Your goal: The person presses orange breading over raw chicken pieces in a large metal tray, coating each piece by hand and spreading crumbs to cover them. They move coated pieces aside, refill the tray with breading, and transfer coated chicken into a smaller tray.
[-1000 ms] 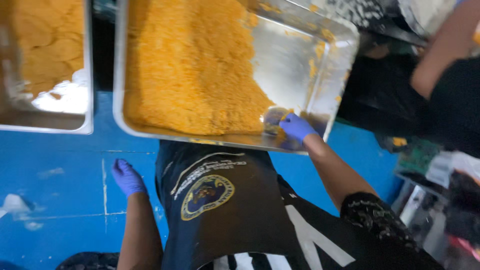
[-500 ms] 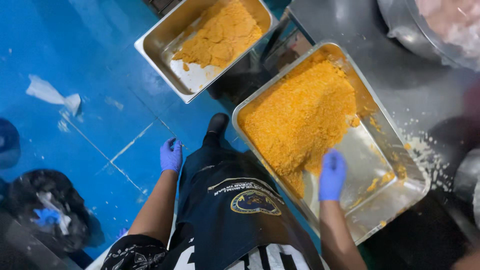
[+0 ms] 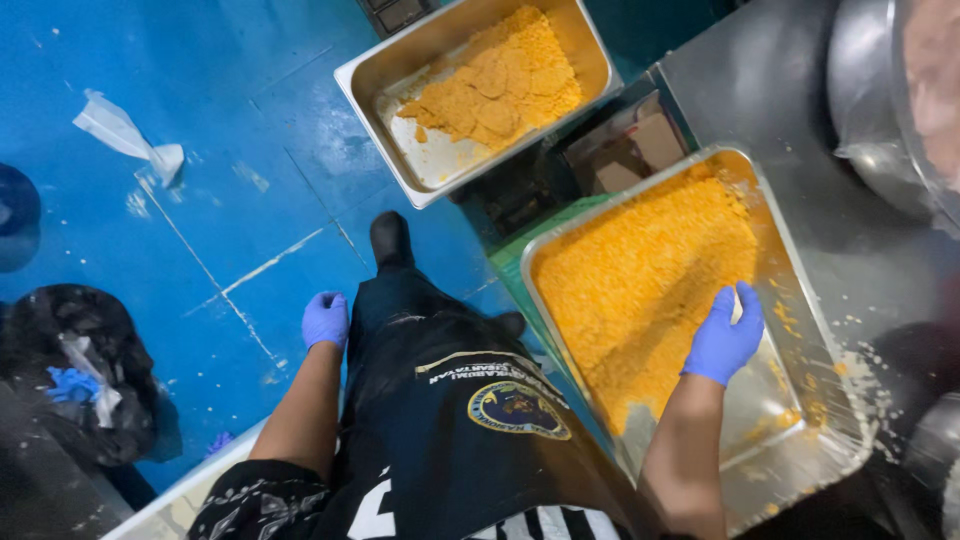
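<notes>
Right hand (image 3: 724, 338), blue-gloved, arm extended forward, fingers spread flat on orange crumbs (image 3: 640, 280) in the steel tray (image 3: 800, 450) on the table (image 3: 800, 130). Left hand (image 3: 325, 318) hangs at side, fingers loosely curled, holding nothing.

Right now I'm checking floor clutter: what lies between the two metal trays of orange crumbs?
In the head view, between the far tray and near tray: a dark gap holding brown box-like items.

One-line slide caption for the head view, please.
Gloved right hand rests on orange crumbs in a steel tray; left hand hangs free.
</notes>
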